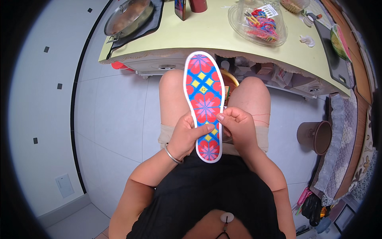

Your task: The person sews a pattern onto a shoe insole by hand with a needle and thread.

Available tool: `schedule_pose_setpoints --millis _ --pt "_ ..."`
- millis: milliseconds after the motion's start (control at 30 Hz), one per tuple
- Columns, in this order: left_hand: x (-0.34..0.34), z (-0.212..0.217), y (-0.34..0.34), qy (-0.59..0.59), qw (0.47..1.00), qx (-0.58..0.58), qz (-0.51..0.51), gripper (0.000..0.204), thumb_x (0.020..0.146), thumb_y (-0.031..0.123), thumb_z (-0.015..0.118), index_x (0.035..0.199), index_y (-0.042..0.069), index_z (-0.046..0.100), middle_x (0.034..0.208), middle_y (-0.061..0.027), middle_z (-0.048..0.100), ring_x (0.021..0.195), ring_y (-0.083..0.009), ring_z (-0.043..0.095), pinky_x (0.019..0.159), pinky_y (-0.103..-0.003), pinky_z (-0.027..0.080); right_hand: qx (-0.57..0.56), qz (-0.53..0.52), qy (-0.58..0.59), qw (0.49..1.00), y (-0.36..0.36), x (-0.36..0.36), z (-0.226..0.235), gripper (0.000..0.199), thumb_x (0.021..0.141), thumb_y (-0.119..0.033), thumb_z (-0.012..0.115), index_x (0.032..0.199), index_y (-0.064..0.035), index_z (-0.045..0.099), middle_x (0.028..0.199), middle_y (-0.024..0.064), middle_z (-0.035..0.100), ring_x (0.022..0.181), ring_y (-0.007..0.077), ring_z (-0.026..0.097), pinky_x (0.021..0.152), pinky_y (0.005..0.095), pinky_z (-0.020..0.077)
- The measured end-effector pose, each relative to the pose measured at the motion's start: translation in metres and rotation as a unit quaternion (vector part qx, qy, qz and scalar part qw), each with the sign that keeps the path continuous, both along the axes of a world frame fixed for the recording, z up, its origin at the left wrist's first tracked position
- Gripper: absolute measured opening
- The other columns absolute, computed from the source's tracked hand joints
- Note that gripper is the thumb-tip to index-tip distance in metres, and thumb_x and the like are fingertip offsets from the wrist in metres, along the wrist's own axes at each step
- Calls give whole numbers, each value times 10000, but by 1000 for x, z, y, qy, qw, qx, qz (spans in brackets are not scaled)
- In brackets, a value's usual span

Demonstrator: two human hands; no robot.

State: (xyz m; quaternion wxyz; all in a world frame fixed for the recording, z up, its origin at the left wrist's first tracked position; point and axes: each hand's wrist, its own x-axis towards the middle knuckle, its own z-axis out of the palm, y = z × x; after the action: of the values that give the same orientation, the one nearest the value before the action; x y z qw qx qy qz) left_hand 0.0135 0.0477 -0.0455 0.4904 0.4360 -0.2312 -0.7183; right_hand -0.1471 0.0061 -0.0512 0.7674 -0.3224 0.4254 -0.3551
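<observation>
An embroidered insole (205, 101) stands upright over my lap, its patterned face toward me. It has a white rim and red flowers with pink centres, blue bands and yellow diamonds. My left hand (186, 134) grips it from the left side, thumb across the front and fingers behind. At its right edge my right hand (238, 125) is closed, with the thumb tip on the white rim and the fingers curled. Thin red thread (260, 114) trails from beside the right hand over my right thigh. Whether a needle is in those fingers cannot be seen.
Ahead stands a pale yellow table (199, 34) with a lidded pan (129, 18), a phone (180, 8), and a clear plastic container (258, 24) of coloured thread. A cutting board (332, 51) lies at the right. A brown bin (314, 136) stands on the floor.
</observation>
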Motion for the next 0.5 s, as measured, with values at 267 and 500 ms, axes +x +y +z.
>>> schedule_pose_setpoints --millis 267,500 --pt "2 10 -1 -119 990 -70 39 373 840 -15 635 1179 -22 480 1069 -102 641 950 -146 635 828 -287 521 -445 -77 271 850 2 -10 5 61 842 -48 619 902 -46 610 669 59 572 577 167 547 527 293 437" --pt "0 16 2 -137 986 -84 43 366 847 -15 626 1179 -22 472 1075 -102 637 948 -144 634 821 -285 522 -543 -49 323 774 3 -3 14 98 762 1 657 854 -27 639 684 94 597 593 253 568 532 335 441"
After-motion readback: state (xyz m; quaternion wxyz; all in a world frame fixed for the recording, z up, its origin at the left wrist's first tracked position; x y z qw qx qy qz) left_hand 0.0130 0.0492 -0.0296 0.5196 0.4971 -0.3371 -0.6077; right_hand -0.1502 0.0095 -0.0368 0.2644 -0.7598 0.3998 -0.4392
